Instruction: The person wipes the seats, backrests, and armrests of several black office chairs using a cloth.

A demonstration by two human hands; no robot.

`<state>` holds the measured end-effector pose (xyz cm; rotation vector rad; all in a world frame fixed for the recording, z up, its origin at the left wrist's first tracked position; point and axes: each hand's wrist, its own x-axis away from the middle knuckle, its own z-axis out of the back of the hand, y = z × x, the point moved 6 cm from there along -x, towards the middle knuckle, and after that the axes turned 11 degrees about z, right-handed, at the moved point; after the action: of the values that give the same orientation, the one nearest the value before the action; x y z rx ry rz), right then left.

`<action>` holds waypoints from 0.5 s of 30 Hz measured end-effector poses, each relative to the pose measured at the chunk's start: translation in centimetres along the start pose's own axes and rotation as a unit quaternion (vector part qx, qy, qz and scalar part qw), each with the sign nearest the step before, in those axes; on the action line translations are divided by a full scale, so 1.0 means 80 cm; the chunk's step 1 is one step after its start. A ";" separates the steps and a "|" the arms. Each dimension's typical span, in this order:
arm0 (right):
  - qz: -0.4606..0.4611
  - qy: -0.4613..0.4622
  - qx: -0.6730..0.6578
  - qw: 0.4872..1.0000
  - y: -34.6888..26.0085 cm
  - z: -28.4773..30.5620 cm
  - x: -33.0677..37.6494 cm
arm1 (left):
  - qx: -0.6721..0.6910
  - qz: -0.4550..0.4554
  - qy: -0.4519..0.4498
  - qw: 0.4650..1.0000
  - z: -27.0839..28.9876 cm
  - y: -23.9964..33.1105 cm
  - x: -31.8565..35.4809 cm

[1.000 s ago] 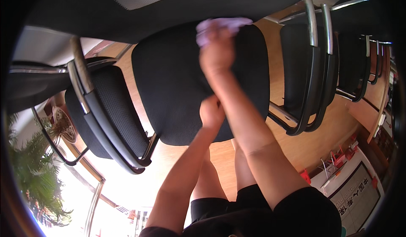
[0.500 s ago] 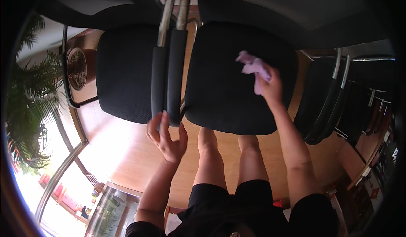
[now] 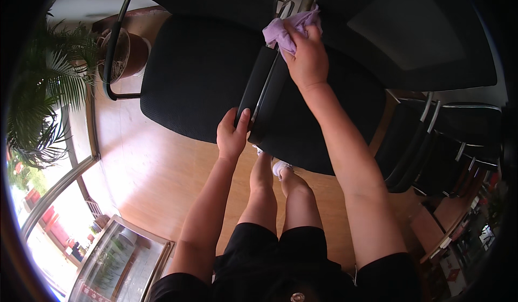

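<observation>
Two black mesh-backed chairs stand side by side, the left chair (image 3: 199, 81) and the right chair (image 3: 350, 91), with their armrests close together. My right hand (image 3: 310, 62) is closed on a crumpled light purple cloth (image 3: 280, 34). The cloth lies against the metal tubes at the rear end of the padded armrests, covering part of them. Around the front end of the left chair's armrest (image 3: 258, 81), my left hand (image 3: 233, 135) is closed, thumb on the pad's right side.
A potted palm (image 3: 54, 75) in a brown pot (image 3: 135, 56) stands beyond the left chair. At lower left is a glass tank (image 3: 118, 264) near a bright window. More black chairs (image 3: 415, 140) line up on the right. Wooden floor (image 3: 216, 189) lies beneath me.
My right hand has moved the cloth from above the right seat leftward and back to the armrest tubes. My left hand has closed round the armrest's front end. The view has shifted.
</observation>
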<state>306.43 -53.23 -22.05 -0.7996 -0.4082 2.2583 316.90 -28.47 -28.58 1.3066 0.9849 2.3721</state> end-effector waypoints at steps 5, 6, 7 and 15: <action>-0.028 -0.081 -0.011 0.996 -0.070 -0.003 0.079 | -0.007 -0.021 0.024 0.999 0.001 0.008 -0.002; -0.024 -0.108 -0.032 0.993 -0.089 -0.001 0.101 | -0.004 -0.025 0.024 0.999 0.003 0.003 -0.004; -0.021 -0.120 -0.060 0.991 -0.104 0.001 0.128 | 0.001 -0.031 0.023 0.999 0.001 -0.007 -0.010; -0.108 -0.172 -0.191 0.961 -0.134 0.028 0.213 | -0.079 0.010 0.085 0.993 0.008 -0.009 -0.010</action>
<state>300.78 -33.83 -22.41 -0.5097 -1.0665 2.1373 317.78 -28.06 -29.38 1.0793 0.8113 2.5515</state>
